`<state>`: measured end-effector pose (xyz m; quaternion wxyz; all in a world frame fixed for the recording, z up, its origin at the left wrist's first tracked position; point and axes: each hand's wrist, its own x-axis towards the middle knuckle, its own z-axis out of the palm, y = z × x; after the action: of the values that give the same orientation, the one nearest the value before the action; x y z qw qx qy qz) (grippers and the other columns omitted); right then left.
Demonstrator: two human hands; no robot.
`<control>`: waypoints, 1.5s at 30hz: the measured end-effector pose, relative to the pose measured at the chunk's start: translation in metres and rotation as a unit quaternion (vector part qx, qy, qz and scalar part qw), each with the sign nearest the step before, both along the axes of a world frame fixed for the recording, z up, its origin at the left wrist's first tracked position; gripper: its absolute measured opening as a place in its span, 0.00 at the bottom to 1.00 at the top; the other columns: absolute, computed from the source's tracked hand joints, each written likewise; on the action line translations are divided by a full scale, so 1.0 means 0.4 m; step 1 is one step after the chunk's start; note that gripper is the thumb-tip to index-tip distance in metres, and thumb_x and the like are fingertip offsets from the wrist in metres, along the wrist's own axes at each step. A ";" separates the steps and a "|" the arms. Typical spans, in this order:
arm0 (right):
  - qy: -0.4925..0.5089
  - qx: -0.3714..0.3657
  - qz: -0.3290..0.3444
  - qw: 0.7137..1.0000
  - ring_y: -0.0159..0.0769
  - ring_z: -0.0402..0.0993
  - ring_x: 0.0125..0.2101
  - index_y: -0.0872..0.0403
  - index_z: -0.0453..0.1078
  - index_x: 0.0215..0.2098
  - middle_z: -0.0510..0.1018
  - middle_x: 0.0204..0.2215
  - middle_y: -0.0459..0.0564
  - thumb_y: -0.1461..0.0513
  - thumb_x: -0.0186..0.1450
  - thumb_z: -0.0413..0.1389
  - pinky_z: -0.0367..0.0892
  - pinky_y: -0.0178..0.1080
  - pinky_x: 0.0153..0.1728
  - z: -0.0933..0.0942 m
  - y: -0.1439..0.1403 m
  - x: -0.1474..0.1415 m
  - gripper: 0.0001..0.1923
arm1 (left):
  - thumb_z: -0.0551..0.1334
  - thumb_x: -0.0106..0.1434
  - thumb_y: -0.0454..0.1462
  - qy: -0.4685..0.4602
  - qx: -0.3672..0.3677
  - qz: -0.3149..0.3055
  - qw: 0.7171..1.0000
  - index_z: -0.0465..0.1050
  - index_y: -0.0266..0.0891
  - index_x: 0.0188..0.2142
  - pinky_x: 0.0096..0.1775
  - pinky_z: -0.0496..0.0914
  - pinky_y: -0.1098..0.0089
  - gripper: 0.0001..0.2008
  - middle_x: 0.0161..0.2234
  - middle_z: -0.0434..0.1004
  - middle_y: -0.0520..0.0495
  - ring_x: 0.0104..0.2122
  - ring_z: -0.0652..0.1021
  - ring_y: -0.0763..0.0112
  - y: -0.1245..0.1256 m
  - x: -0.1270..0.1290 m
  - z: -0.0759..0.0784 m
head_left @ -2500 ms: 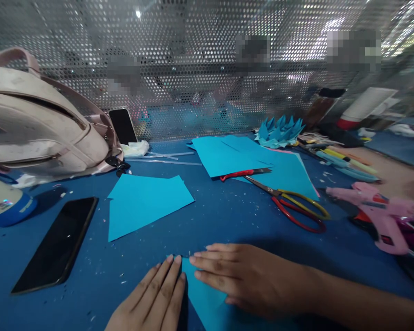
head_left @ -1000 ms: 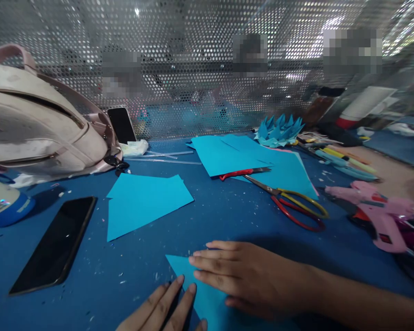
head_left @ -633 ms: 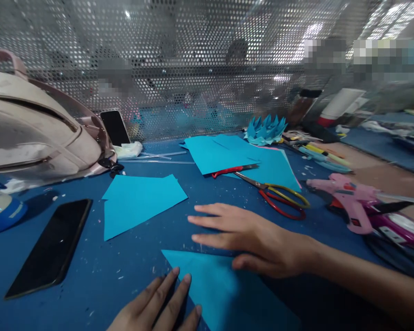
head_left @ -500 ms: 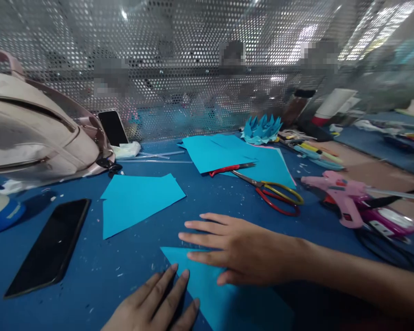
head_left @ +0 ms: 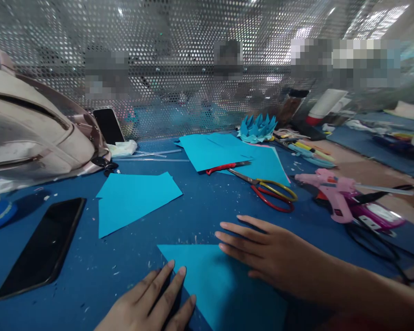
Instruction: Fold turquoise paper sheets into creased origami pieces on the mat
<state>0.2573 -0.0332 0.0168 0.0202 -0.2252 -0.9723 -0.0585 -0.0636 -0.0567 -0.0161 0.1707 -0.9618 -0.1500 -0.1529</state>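
Observation:
A folded sheet of blue paper (head_left: 207, 280) lies on the blue tabletop (head_left: 124, 257) in front of me. My left hand (head_left: 152, 299) is open, its fingertips resting along the paper's left edge. My right hand (head_left: 265, 253) hovers or lies over the upper right part of the sheet with its fingers spread; whether it touches the paper I cannot tell. Farther off, another piece of cut blue paper (head_left: 138, 197) lies to the left. Scissors (head_left: 269, 191) with red and yellow handles sit beyond my right hand.
A black phone (head_left: 43, 248) lies at the left, near a pale backpack (head_left: 31, 124). Behind are a blue paper stack (head_left: 214, 149), a red-handled cutter (head_left: 226, 168) and a blue paper flower (head_left: 257, 128). A pink glue gun (head_left: 334, 188) rests at the right. A perforated metal panel (head_left: 179, 59) stands behind.
My right hand has slid to the right across the blue paper. My left hand keeps its place at the left edge. The view has shifted slightly.

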 end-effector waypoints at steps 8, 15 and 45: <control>-0.021 -0.042 -0.010 0.999 0.44 0.52 0.64 0.54 0.59 0.63 0.60 0.64 0.50 0.57 0.69 0.53 0.54 0.49 0.61 0.019 0.006 0.005 0.26 | 0.48 0.74 0.37 -0.016 -0.010 0.004 1.000 0.74 0.45 0.52 0.36 0.79 0.67 0.17 0.47 0.81 0.47 0.43 0.82 0.60 0.000 0.008 0.009; -0.022 -0.119 0.012 0.993 0.43 0.47 0.66 0.52 0.57 0.64 0.57 0.65 0.51 0.56 0.71 0.49 0.51 0.50 0.62 0.024 0.052 -0.051 0.24 | 0.49 0.73 0.38 -0.019 -0.021 0.016 0.999 0.73 0.45 0.53 0.37 0.78 0.66 0.16 0.48 0.80 0.46 0.44 0.81 0.59 -0.011 0.007 -0.002; -0.027 0.008 0.187 0.982 0.42 0.47 0.65 0.56 0.60 0.62 0.59 0.64 0.53 0.54 0.73 0.43 0.51 0.49 0.61 -0.008 0.198 -0.291 0.24 | 0.55 0.71 0.39 -0.074 -0.017 0.023 0.997 0.72 0.43 0.52 0.37 0.78 0.65 0.14 0.45 0.82 0.45 0.43 0.82 0.59 -0.014 0.005 -0.029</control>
<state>0.1410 0.0459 0.0134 0.0068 -0.0381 -0.9970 -0.0677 -0.0617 -0.0622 -0.0275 0.1462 -0.9468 -0.1869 -0.2174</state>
